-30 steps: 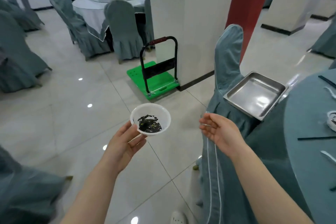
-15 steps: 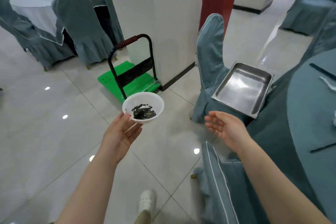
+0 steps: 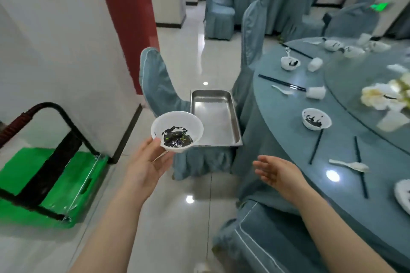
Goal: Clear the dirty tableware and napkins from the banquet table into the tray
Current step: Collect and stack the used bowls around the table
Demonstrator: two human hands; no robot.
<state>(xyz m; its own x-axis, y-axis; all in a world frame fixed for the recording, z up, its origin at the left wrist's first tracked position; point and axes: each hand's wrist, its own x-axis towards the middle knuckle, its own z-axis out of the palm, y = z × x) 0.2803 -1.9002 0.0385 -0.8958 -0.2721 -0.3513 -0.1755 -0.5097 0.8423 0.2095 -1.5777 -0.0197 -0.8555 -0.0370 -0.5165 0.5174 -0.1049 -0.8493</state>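
Head view: left hand (image 3: 148, 163) cradles the dirty bowl (image 3: 177, 131) — seemingly before the tray (image 3: 214, 117); right hand (image 3: 277, 172) spread.

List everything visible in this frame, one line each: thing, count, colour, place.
Held bowl: one, white with dark residue, in left hand beside the tray.
Tray: one, steel, on a chair seat.
Table: one, blue-grey cloth, right.
Bowls on table: several, white, dirty.
Chopsticks: several, dark, scattered on table.
Spoons: at least two, white, on table.
Cups: at least two, white, tipped over.
Flowers: one bunch, white, table centre.
Chairs: several, blue-grey covers.
Cart: one, green, black handle, left.
Left hand: holds bowl.
Right hand: open, empty.
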